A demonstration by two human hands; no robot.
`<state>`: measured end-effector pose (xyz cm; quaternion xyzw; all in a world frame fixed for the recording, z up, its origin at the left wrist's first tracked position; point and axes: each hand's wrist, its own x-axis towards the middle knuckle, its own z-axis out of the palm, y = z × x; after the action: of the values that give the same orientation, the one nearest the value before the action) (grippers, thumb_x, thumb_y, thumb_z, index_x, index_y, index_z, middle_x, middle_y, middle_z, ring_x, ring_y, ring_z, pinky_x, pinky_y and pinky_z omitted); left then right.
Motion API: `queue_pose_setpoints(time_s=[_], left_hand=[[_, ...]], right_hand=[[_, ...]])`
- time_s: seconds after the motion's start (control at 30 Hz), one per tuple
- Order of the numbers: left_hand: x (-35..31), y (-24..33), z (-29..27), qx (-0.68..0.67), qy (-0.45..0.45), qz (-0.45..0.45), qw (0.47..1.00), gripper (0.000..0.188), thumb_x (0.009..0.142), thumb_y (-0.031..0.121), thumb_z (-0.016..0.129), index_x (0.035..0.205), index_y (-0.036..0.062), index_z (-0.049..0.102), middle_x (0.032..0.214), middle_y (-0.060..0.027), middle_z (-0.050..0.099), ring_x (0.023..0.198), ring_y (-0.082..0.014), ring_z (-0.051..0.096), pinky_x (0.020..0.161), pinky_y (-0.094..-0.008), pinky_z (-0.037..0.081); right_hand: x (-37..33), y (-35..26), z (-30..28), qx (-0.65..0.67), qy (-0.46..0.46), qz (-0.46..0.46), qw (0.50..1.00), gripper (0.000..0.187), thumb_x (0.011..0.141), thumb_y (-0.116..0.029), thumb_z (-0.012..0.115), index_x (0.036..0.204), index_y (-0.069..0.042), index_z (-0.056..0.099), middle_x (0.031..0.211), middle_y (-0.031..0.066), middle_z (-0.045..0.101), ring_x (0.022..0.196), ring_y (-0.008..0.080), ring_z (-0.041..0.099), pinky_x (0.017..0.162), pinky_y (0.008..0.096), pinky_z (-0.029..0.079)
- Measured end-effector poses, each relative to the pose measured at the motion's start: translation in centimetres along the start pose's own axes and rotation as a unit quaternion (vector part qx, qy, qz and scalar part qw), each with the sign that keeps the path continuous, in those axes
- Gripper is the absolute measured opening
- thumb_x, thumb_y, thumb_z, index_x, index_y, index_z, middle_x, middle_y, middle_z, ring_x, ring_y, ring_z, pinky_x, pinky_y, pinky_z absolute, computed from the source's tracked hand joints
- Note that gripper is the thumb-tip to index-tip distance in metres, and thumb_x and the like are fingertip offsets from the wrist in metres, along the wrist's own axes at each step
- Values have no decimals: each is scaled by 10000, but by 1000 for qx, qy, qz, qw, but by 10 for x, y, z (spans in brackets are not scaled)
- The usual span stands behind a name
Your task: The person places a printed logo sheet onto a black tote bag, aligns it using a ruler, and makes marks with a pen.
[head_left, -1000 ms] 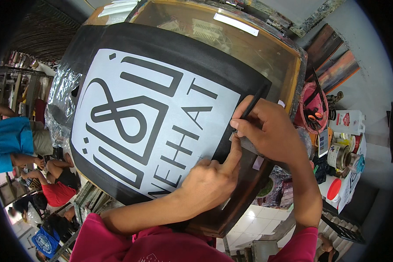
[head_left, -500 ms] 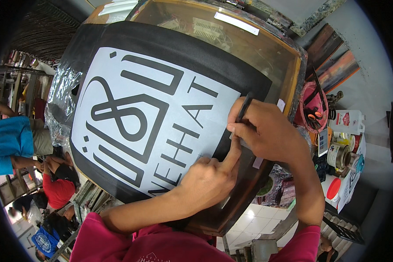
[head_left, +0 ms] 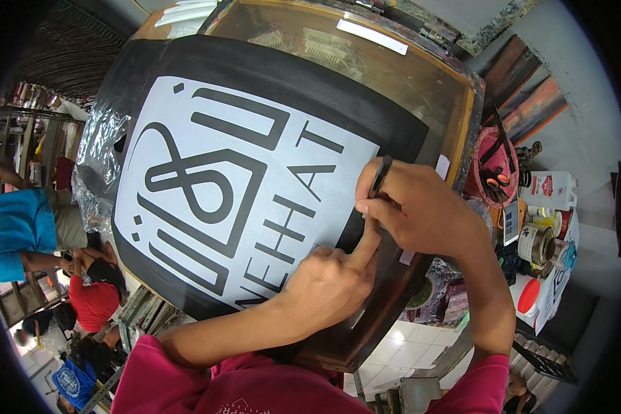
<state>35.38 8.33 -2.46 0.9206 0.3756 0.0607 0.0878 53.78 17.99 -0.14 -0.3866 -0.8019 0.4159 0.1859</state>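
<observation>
A white paper sheet (head_left: pixel 269 207) with a bold black line design and lettering lies on a larger black sheet (head_left: pixel 310 77). Beneath both is a glass-topped, wood-framed box (head_left: pixel 421 96). At the paper's right edge my right hand (head_left: pixel 421 207) is closed round a slim black pen-like tool (head_left: pixel 379 176), whose exact kind I cannot make out. My left hand (head_left: pixel 334 279) rests over the paper's lower right edge, its index finger stretched up to my right fingertips and the others curled. Something small and pale shows where the fingertips meet, mostly hidden.
To the right are a pink basket (head_left: pixel 493 162) with orange-handled scissors, a white jug (head_left: pixel 552 190), an open can (head_left: pixel 535 245) and a red-lidded tub (head_left: pixel 528 297). Clear plastic wrap (head_left: pixel 100 165) borders the box's left side. People (head_left: pixel 21 228) sit at far left.
My right hand has shifted slightly left, and the black tool has turned a little in its fingers. My left hand stays almost in place.
</observation>
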Motion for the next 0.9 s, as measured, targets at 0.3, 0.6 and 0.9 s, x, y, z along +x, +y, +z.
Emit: queue_pose_setpoints(time_s=[0.3, 0.6, 0.9], left_hand=[[-1, -3, 2, 16, 22, 23, 999, 327, 740, 175, 660, 980, -22, 766, 1412, -328, 563, 461, -92, 545, 519, -265, 495], [2, -3, 1, 19, 27, 13, 999, 376, 849, 170, 690, 1114, -96, 709, 1446, -304, 554, 460, -117, 562, 486, -266, 500], [6, -1, 1, 32, 21, 14, 999, 479, 860, 147, 729, 1252, -119, 663, 1446, -243, 569, 480, -109, 563, 460, -252, 491]], right_hand=[[1, 3, 2, -10, 21, -19, 1000, 65, 921, -61, 665, 947, -24, 618, 849, 141, 655, 758, 328, 670, 706, 400, 525], [-39, 1, -21, 205, 291, 14, 934, 108, 897, 60, 708, 991, 36, 663, 1022, 92, 679, 894, 188, 699, 766, 324, 579], [-185, 19, 20, 113, 612, 220, 751, 206, 941, -87, 720, 1114, 22, 702, 1077, 159, 740, 968, 261, 727, 943, 384, 565]])
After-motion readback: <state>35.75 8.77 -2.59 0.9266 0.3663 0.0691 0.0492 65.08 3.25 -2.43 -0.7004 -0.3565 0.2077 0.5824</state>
